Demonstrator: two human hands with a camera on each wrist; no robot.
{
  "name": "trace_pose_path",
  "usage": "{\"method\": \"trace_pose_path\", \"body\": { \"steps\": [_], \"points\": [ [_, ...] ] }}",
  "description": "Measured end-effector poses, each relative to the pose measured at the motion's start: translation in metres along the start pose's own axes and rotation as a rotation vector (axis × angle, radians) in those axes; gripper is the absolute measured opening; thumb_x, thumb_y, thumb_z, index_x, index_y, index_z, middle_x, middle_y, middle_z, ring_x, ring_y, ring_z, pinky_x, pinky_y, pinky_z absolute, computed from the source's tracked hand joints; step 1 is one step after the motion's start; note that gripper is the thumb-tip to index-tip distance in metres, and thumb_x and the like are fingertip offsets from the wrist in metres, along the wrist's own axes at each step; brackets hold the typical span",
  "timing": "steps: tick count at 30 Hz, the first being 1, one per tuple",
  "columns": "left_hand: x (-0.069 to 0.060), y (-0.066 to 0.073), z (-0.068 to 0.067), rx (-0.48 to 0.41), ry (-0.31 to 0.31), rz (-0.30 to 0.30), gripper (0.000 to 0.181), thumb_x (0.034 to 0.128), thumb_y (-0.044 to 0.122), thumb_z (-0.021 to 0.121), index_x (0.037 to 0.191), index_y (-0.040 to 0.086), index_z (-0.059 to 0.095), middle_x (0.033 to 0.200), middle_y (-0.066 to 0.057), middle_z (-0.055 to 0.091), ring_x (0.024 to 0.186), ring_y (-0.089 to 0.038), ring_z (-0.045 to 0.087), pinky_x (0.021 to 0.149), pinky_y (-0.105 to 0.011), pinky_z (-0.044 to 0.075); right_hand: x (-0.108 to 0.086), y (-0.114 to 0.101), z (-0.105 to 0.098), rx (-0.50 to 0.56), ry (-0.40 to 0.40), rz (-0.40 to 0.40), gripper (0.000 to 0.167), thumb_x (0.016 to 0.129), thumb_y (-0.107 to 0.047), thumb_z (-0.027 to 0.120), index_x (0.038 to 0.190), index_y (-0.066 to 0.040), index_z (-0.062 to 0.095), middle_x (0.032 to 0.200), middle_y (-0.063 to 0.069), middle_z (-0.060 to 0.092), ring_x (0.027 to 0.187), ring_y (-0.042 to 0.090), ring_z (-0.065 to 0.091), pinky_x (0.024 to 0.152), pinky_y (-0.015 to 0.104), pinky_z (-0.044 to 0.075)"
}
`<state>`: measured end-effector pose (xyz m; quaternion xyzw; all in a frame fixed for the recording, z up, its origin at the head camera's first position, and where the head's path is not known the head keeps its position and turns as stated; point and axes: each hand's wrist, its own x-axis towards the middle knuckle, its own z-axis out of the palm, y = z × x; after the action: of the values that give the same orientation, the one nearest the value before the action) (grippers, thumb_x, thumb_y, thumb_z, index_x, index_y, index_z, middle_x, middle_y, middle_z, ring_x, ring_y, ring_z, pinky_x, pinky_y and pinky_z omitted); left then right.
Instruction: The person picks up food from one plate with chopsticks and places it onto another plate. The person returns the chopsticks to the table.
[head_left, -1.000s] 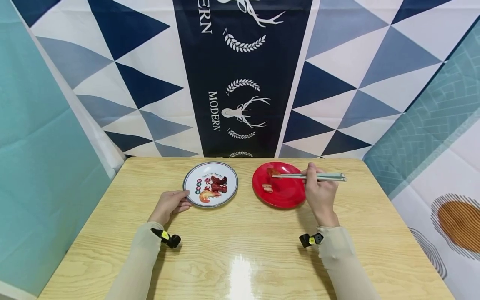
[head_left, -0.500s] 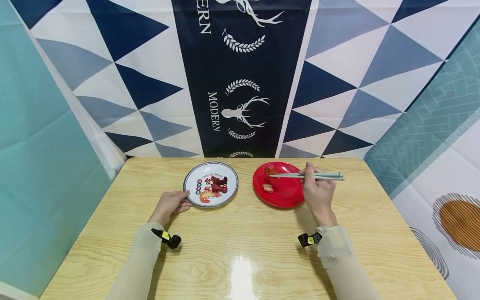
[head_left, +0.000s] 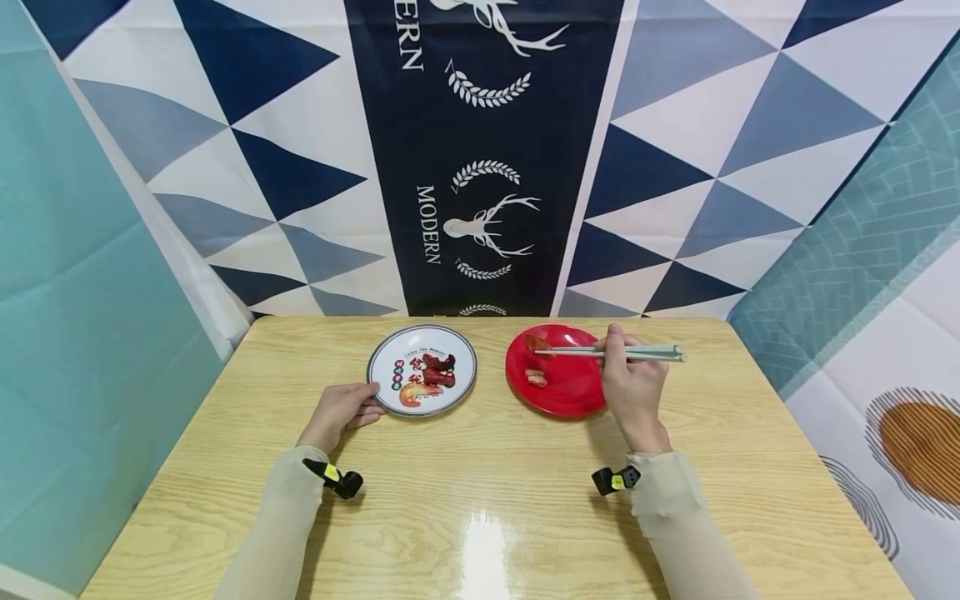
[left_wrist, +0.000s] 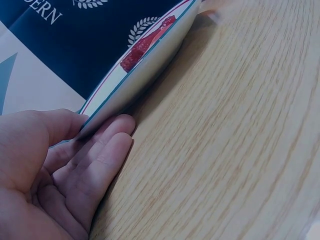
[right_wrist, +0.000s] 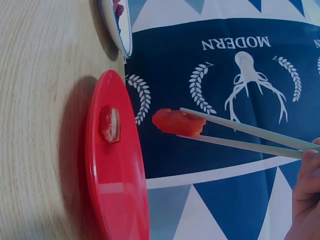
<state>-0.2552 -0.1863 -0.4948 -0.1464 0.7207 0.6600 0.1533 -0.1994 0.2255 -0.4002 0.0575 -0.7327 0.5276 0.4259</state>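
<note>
A pale yellow, wood-grained table point(head_left: 408, 500) with a shiny top carries a round, glossy red plate point(head_left: 566, 396), the tabletop's far edge just behind it; left of the red plate, and apart from it, sits a round white plate point(head_left: 420, 339) with dark rim lines and printed lettering

Gap between white plate point(head_left: 415, 338) and red plate point(head_left: 564, 396), chopsticks point(head_left: 576, 352) over the latter, backdrop point(head_left: 483, 133) close behind, perhaps touching table point(head_left: 450, 467).

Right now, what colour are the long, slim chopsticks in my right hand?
Slim chopsticks: pale green, clearest in the head view.
</note>
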Motion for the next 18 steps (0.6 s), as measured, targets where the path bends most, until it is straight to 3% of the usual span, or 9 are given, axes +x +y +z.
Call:
{"method": "trace_pose_path", "body": {
  "steps": [3,7,12,18],
  "points": [
    [0.000,0.000,0.000,0.002,0.004,-0.002,0.043,0.1035,0.026,0.064,0.130,-0.008,0.064,0.079,-0.002,0.073,0.070,-0.007,0.073,0.071,-0.021,0.066,0.000,-0.002,0.002,0.014,0.006,-0.004,0.038,0.103,-0.003,0.057,0.070,0.012,0.069,0.061,0.021,0.062,0.052,-0.005,0.050,0.043,0.008,0.037],
    [0.000,0.000,0.000,0.003,0.005,-0.002,0.043,0.1034,0.026,0.064,0.129,-0.008,0.064,0.079,-0.002,0.073,0.070,-0.007,0.073,0.071,-0.021,0.066,0.000,0.011,0.004,0.023,0.001,-0.012,0.038,0.103,-0.003,0.057,0.070,0.009,0.070,0.060,0.018,0.061,0.049,-0.003,0.047,0.041,0.009,0.035],
    [0.000,0.000,-0.001,-0.002,0.001,-0.006,0.043,0.1034,0.026,0.064,0.130,-0.008,0.064,0.079,-0.002,0.073,0.071,-0.007,0.073,0.072,-0.021,0.066,-0.001,0.020,0.007,0.040,-0.003,-0.006,0.037,0.104,-0.006,0.058,0.072,0.008,0.071,0.060,0.024,0.060,0.049,-0.001,0.047,0.041,0.010,0.036],
    [0.000,0.000,-0.001,-0.005,-0.005,-0.002,0.044,0.1036,0.025,0.064,0.132,-0.008,0.063,0.079,-0.002,0.073,0.071,-0.007,0.073,0.072,-0.021,0.066,-0.002,0.011,0.011,0.058,-0.021,0.001,0.036,0.104,-0.004,0.057,0.073,0.010,0.070,0.062,0.027,0.061,0.051,-0.003,0.048,0.043,0.008,0.038]
  ]
}}
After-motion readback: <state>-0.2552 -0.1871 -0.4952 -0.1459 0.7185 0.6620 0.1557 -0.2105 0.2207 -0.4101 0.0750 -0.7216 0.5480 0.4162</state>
